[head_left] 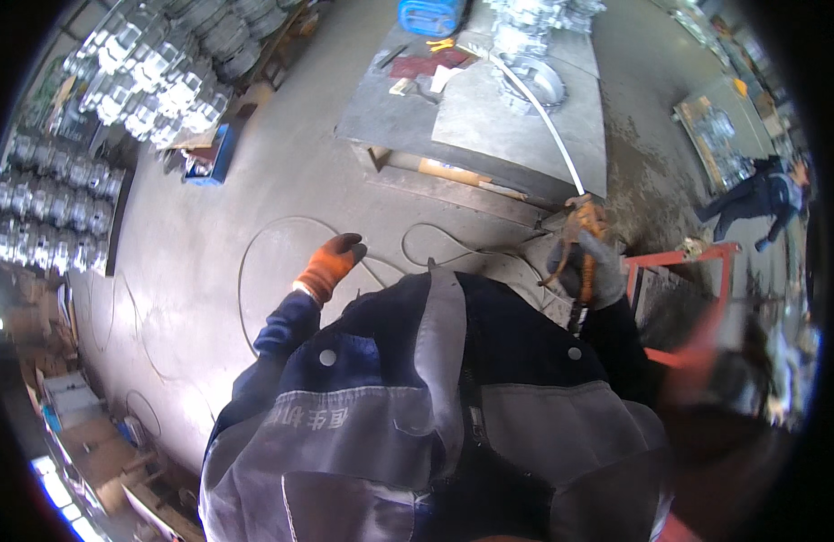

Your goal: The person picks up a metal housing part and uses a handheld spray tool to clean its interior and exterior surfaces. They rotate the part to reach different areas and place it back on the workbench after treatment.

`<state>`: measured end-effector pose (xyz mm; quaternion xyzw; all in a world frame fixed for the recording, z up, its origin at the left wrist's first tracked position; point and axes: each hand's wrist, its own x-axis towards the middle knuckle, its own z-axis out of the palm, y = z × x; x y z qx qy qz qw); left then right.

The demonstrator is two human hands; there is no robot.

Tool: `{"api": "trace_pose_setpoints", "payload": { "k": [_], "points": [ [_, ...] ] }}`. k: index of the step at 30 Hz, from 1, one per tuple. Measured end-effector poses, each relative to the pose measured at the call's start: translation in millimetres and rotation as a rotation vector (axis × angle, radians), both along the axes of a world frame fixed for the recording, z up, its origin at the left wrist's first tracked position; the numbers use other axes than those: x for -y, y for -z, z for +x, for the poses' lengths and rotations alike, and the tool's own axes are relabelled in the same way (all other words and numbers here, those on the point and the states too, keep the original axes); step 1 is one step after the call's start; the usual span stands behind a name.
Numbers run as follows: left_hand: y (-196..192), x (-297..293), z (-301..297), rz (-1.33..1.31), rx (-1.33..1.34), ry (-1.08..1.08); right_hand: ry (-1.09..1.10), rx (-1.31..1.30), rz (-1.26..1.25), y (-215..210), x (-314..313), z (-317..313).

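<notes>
My right hand (601,271), in a grey and orange glove, is closed round the handle of an orange-brown gun-like tool (587,217). A long, thin white tube (545,116) curves from this tool over the worktable, beside a round silver metal casting (532,83). I cannot tell from here whether the tube touches the casting. To the left, my left hand (330,267) hangs above the floor in an orange glove with dark fingertips. Its fingers are loosely bent and apart, with nothing seen between them. A thin hose (245,280) loops across the floor below both hands.
On the grey worktable (390,117) lie orange-handled pliers (442,43), a dark red cloth (421,65) and a blue canister (430,16). Stacked silver castings (46,203) stand at left, near a blue box (220,155). At right are a red metal frame (726,280) and another person (758,200).
</notes>
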<state>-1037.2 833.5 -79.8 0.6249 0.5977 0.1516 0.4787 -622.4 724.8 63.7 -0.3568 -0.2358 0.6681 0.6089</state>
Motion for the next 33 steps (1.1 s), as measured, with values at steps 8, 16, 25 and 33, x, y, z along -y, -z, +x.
{"api": "trace_pose_setpoints", "payload": {
  "k": [8, 16, 25, 33],
  "points": [
    [189.9, 49.7, -132.3, 0.329, -0.665, 0.552, -0.276, -0.041, -0.306, 115.8, -107.9, -18.9],
    [273.7, 151.4, -156.8, -0.634, -0.166, -0.462, -0.731, -0.243, -0.375, 129.4, -238.9, -111.1],
    [235.4, -23.1, -317.4, -0.563, -0.120, -0.554, -0.771, -0.140, -0.278, 138.2, -399.6, -292.7],
    [168.9, -162.6, -488.7, -0.516, -0.079, -0.763, -0.650, -0.190, -0.364, 133.1, -498.4, -399.6]
  ]
}}
